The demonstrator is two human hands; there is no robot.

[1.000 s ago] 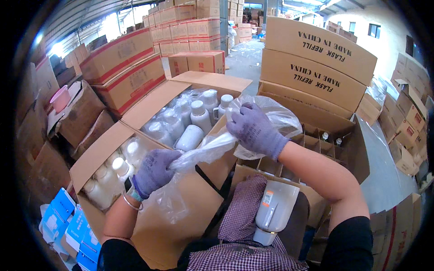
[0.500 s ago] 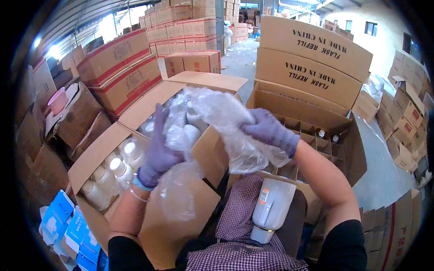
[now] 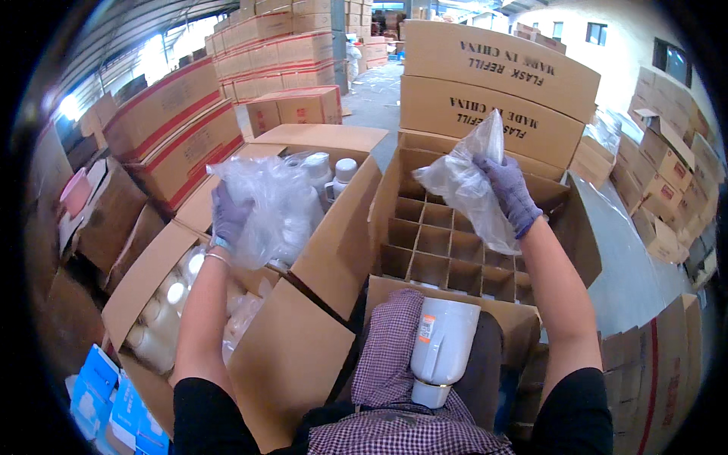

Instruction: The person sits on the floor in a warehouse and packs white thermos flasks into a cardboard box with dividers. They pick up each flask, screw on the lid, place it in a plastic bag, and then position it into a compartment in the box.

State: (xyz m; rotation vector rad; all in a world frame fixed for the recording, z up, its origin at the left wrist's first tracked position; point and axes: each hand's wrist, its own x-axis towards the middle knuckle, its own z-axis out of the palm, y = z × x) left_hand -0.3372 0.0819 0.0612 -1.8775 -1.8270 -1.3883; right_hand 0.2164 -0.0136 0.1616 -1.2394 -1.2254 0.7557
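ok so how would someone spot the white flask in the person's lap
Start from the open cardboard box with the grid of empty dividers straight ahead of the person. Just below its near flap, a white flask lies on the checked cloth across the lap, between both forearms. Unlike the white flasks packed in the left box, it lies alone, unbagged, outside any carton.

Standing in tall stacks along the left: brown cartons with red bands [image 3: 171, 125]. Stretching away behind them, a grey concrete floor [image 3: 375, 95] running between further stacked cartons [image 3: 303, 45]. Piling up at the right edge, small brown boxes [image 3: 671, 174]. Lying at the lower left corner, blue printed packages [image 3: 102, 398]. Resting on a carton at the far left, a pink object [image 3: 76, 189], too blurred for telling its kind. Showing at the upper right, a pale wall with a dark window [image 3: 597, 32].
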